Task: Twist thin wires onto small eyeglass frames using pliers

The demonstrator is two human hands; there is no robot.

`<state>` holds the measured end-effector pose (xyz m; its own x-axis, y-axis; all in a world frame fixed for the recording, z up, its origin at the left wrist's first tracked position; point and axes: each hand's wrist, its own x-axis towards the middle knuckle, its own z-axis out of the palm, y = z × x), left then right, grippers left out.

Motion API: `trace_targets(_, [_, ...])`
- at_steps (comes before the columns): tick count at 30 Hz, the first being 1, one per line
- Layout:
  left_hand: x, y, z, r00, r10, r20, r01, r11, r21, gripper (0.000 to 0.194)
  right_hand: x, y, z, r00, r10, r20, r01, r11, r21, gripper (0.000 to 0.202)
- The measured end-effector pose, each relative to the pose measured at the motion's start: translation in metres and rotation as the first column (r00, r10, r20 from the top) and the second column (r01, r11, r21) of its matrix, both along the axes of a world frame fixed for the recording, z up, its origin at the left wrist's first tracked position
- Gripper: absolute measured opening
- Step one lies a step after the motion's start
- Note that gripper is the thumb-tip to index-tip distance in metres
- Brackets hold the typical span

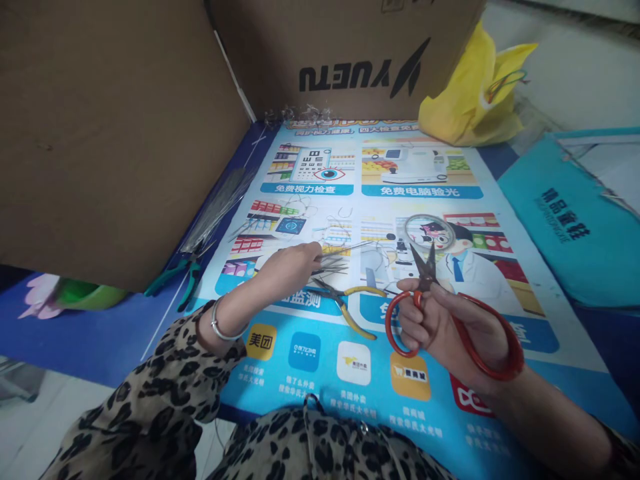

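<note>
Red-handled scissors (425, 277) stood out in our right hand (453, 327), above the right half of a printed poster sheet (543, 383) spread across the blue tabletop (100, 343) before us. We had our fingers curled about the handles, and the blades were parted, tips pointing away from us. Our left hand (290, 270), a silver bangle (215, 320) at its wrist, was drawn together, fingers folded on a loose sheaf of thin wires (337, 260) over the middle of the sheet. Just beside it lay yellow-handled pliers (339, 295), handles spread. On our left, teal-handled pliers (193, 267) rested near a long wire bundle (217, 207) along the sheet's edge. We worked between brown cardboard: a left panel (110, 133) and a rear panel (350, 33) (its "YUETU" lettering was upside down), with a tangle of wire bits (310, 113) at the rear one's foot. At far right we had a yellow bag (460, 100) and, nearer, a turquoise bag (575, 227), a pale wall (585, 73) beyond. At lower left, a pink and green object (90, 293) lay partly hidden by cardboard, above a light tiled floor (50, 407).
</note>
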<state>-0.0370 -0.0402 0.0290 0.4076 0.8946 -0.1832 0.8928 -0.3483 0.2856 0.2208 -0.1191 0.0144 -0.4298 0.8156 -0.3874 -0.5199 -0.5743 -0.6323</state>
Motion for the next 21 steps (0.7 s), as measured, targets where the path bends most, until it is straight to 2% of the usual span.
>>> trace_targets(4, [-0.002, 0.000, -0.002, 0.996, -0.022, 0.089, 0.021, 1.000, 0.017, 0.023, -0.001, 0.000, 0.001, 1.000, -0.001, 0.006, 0.001, 1.000, 0.000, 0.024])
trace_targets(10, [-0.001, 0.000, 0.001, 0.994, -0.063, 0.084, 0.060, 0.997, 0.043, 0.024, -0.001, 0.000, 0.000, 1.000, 0.013, 0.005, -0.013, 1.000, 0.004, 0.023])
trace_targets(13, [-0.002, -0.001, 0.007, 0.990, -0.029, 0.141, 0.020, 0.998, 0.065, 0.020, 0.000, 0.000, -0.001, 1.000, 0.003, 0.010, -0.003, 1.000, 0.005, 0.024])
trace_targets(15, [-0.003, -0.003, 0.012, 0.971, 0.001, 0.239, -0.016, 0.998, 0.065, 0.017, 0.000, -0.001, -0.001, 1.000, 0.002, 0.014, -0.002, 1.000, 0.005, 0.024])
trace_targets(18, [-0.008, -0.008, 0.017, 0.878, 0.010, 0.478, -0.020, 1.000, 0.015, 0.016, 0.001, -0.002, -0.001, 0.999, 0.003, 0.035, -0.003, 1.000, 0.002, 0.023])
trace_targets(20, [-0.011, -0.016, 0.014, 0.732, 0.021, 0.681, -0.015, 1.000, -0.016, 0.016, 0.001, -0.002, -0.001, 0.999, 0.003, 0.052, -0.003, 1.000, 0.001, 0.023])
trace_targets(21, [-0.012, -0.021, 0.011, 0.626, 0.035, 0.779, -0.024, 0.999, -0.026, 0.015, 0.001, -0.002, -0.001, 0.998, 0.004, 0.058, -0.005, 1.000, 0.002, 0.023])
